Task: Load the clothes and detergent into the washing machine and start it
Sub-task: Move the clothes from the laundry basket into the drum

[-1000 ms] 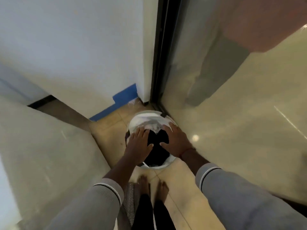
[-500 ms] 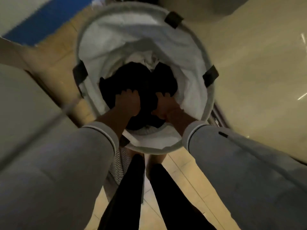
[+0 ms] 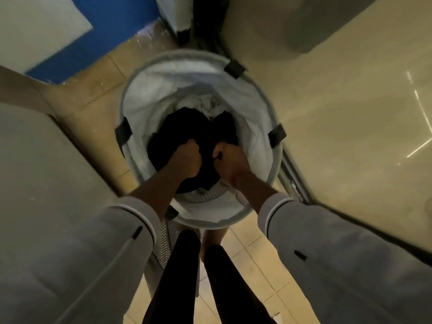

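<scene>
A round white laundry basket (image 3: 163, 80) with dark handle tabs stands on the tiled floor right in front of my feet. Inside lies a heap of black clothes (image 3: 177, 129), with some white fabric (image 3: 208, 105) at the far side. Both of my hands reach down into the basket. My left hand (image 3: 188, 160) is curled into a fist gripping the black clothes. My right hand (image 3: 228, 160) grips the same dark heap a little to the right. No washing machine or detergent is plainly identifiable in view.
A pale panel (image 3: 35, 160) closes in on the left and a glossy beige surface (image 3: 350, 113) on the right, leaving a narrow strip of tiled floor (image 3: 98, 90). A blue wall band (image 3: 112, 24) runs at the back. A striped mat (image 3: 163, 251) lies under the basket's near edge.
The view has dropped much closer over the basket. My hands went from resting flat near the rim to reaching inside and closing on the black clothes.
</scene>
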